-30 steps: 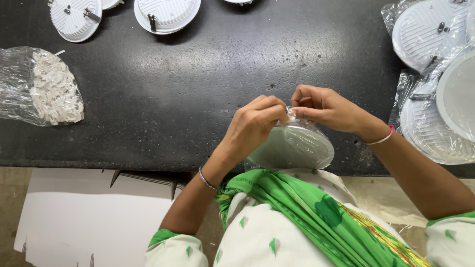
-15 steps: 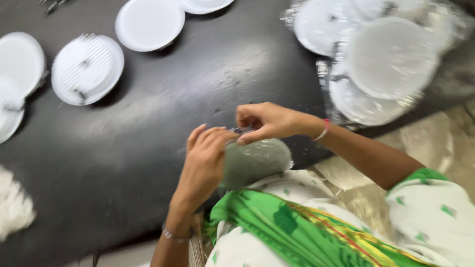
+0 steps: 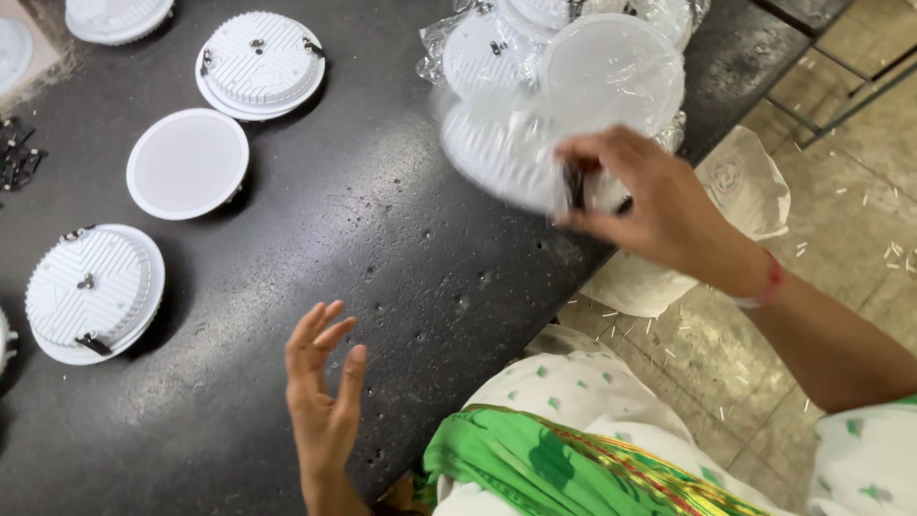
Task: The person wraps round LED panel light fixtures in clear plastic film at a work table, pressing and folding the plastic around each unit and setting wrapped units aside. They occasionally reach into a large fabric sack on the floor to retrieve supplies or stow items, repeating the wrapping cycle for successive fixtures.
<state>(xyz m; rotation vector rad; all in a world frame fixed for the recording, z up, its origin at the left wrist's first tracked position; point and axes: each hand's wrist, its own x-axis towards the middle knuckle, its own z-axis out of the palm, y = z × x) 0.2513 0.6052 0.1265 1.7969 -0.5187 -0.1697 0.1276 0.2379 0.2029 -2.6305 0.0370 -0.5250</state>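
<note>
A bagged lamp (image 3: 506,158) is pinched at its rim by the right hand (image 3: 640,205), held against the pile (image 3: 611,67) at the table (image 3: 401,248) edge. Left hand (image 3: 325,392) hangs open, empty (near the table's front). Slick wrap could let the lamp slide off.

Bagged light fixtures (image 3: 583,57) lie just beyond the right hand (image 3: 650,205); unbagged fixtures (image 3: 186,162) lie beyond and left of the left hand (image 3: 325,401).
</note>
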